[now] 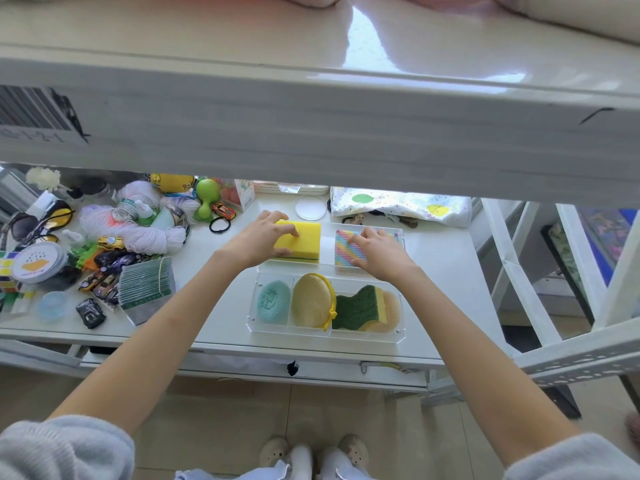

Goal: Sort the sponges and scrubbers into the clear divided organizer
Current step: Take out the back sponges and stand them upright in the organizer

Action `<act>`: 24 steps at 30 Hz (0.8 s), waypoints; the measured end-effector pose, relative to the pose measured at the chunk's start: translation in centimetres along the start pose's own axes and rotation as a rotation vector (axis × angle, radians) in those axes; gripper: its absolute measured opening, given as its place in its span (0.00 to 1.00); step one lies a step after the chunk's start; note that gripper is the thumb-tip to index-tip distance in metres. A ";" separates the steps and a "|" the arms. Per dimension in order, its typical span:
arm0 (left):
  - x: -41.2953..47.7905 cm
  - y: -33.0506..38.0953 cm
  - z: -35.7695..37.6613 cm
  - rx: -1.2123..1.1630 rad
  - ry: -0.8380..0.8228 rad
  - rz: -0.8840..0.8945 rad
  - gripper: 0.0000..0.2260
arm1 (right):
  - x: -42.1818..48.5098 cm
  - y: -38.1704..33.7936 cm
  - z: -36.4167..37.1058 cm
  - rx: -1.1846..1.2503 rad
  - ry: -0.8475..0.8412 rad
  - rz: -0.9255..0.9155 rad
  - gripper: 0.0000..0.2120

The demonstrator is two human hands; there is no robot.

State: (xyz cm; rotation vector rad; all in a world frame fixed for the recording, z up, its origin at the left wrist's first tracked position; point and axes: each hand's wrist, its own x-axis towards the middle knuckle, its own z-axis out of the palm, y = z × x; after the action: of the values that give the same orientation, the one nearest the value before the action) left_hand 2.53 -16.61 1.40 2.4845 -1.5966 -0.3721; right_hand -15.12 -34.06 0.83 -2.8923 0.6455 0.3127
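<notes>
The clear divided organizer (327, 336) lies on the white shelf in front of me. Its near row holds a teal mesh scrubber (273, 301), a round yellow pad (311, 299), and a green-and-yellow sponge (358, 306) leaning on a round tan pad (393, 311). In the far left compartment sits a yellow block sponge (304, 239), gripped by my left hand (263, 237). My right hand (377, 252) presses a rainbow-striped cloth (348, 252) in the far right compartment.
Clutter fills the shelf's left side: white yarn (138, 230), toy cars (104, 268), a green card stack (147, 289), sunglasses (24, 225), a round tin (38, 263). A dotted white pouch (398, 202) and a round lid (310, 207) lie behind the organizer. An upper shelf (311, 133) overhangs.
</notes>
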 end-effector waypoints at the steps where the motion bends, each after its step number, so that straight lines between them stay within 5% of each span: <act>1: -0.2 0.1 0.1 0.028 0.011 0.004 0.18 | 0.0 -0.1 0.0 0.005 0.006 0.002 0.23; 24: -0.3 -0.6 -0.2 -0.021 -0.033 -0.030 0.19 | -0.7 0.8 -0.7 0.064 0.005 0.021 0.22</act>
State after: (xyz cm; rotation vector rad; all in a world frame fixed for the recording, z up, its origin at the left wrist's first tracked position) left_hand 2.94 -16.10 1.44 2.5017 -1.5602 -0.4340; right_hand -15.96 -34.67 1.57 -2.8277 0.6746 0.2819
